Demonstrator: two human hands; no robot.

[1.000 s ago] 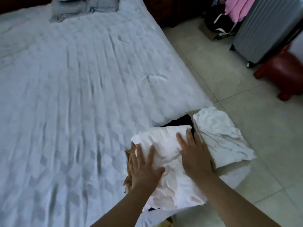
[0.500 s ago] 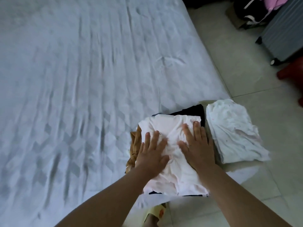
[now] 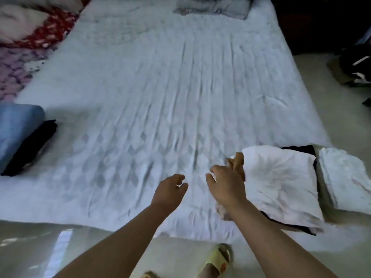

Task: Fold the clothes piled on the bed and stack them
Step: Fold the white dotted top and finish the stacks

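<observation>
Now both hands hover above the bed [image 3: 160,93], empty. Left hand [image 3: 169,190] loosely curled, holding nothing; right hand [image 3: 225,187] relaxed, fingers slightly bent, just beside the stack. White folded garment [image 3: 281,183] tops the stack at the bed's right corner; second white pile [image 3: 345,177] adjoins. Blue folded cloth [image 3: 18,129] at left edge.

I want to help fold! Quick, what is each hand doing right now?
Left hand: open, fingers loosely curled, holding nothing, above the bed sheet.
Right hand: open, fingers relaxed, holding nothing, beside the folded white garment.
</observation>
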